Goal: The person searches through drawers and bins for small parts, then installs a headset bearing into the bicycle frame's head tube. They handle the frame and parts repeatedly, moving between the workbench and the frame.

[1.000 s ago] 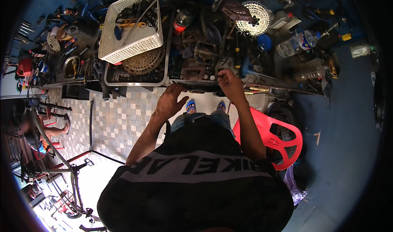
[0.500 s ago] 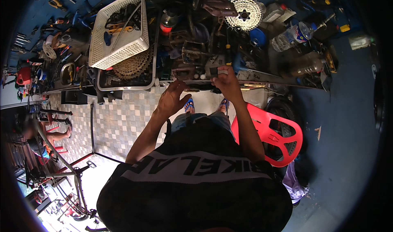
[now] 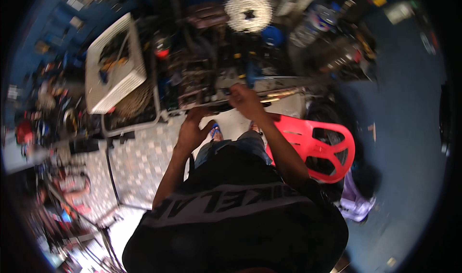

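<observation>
My left hand (image 3: pixel 193 131) is over the front edge of the cluttered workbench (image 3: pixel 284 84), thumb spread from the bent fingers, with nothing visible in it. To its right, my right hand (image 3: pixel 246 102) is closed, its fingers curled toward the bench; whatever they hold is hidden and smeared by motion. Dark metal bike parts (image 3: pixel 195 75) lie just beyond the hands. A silver bike cassette (image 3: pixel 248 10) sits farther back, beside a blue round cap (image 3: pixel 272 35).
Left on the bench, a white plastic basket (image 3: pixel 115 87) rests on a grey-rimmed tray (image 3: pixel 156 104). Clear plastic bottles (image 3: pixel 308 30) lie at the back right. A red plastic chair (image 3: pixel 313 145) stands by my right arm, near a black tyre (image 3: pixel 327 109). A bike frame (image 3: pixel 103 229) is at lower left.
The view has swung and blurred, shifting the bench things leftward. My right hand stays closed; the small dark flat piece seen at its fingertips no longer shows clearly. The left hand keeps its pose.
</observation>
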The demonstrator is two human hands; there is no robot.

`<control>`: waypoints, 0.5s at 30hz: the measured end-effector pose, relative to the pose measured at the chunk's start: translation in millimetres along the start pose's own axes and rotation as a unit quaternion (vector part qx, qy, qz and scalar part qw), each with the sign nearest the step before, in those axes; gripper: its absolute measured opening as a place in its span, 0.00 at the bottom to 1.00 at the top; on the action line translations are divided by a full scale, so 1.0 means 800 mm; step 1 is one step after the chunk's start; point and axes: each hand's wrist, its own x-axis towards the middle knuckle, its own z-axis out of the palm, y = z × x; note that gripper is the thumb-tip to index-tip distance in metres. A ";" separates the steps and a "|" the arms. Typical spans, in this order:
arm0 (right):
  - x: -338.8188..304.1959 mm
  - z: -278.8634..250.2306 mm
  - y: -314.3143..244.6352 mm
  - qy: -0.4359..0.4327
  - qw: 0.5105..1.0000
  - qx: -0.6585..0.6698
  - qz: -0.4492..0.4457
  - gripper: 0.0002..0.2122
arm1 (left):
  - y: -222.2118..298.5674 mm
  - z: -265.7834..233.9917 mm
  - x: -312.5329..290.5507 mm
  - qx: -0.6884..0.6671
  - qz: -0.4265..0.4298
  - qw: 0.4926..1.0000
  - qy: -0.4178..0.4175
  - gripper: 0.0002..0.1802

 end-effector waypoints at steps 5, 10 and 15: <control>0.014 0.008 -0.023 0.012 0.987 -0.155 0.029 0.14 | -0.012 0.001 -0.001 -0.026 -0.044 0.998 -0.040 0.17; 0.006 -0.007 -0.039 -0.035 0.974 -0.205 0.095 0.21 | 0.001 0.007 0.027 -0.026 -0.042 0.995 -0.086 0.16; -0.018 -0.068 -0.040 -0.120 0.989 -0.076 0.032 0.17 | 0.035 0.021 0.069 -0.011 -0.014 0.996 -0.089 0.14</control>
